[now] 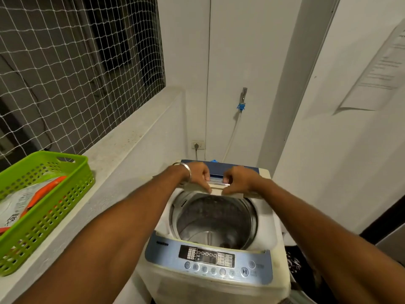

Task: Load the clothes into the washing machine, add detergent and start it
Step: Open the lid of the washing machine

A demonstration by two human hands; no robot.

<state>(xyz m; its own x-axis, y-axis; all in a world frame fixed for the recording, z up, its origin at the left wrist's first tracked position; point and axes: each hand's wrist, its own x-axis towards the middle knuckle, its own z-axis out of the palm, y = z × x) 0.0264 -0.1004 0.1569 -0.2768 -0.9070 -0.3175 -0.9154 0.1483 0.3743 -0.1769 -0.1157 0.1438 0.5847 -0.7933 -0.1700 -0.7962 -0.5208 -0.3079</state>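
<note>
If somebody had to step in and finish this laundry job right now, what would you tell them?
Left hand and right hand: both grip the folded-back lid at the back of the washing machine.
Drum: open; its bottom is too dark to tell if clothes are inside.
Green basket on the ledge to the left holds an orange and white packet, perhaps detergent.
Dark patterned fabric sits right of the machine.
Left: load, add detergent, close, start.

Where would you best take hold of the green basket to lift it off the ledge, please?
By the slot handle cut into the far short wall of the green basket, with the matching near end, which is out of view. Come from above: its long side lies close along the ledge edge, and the rim is open.
</note>
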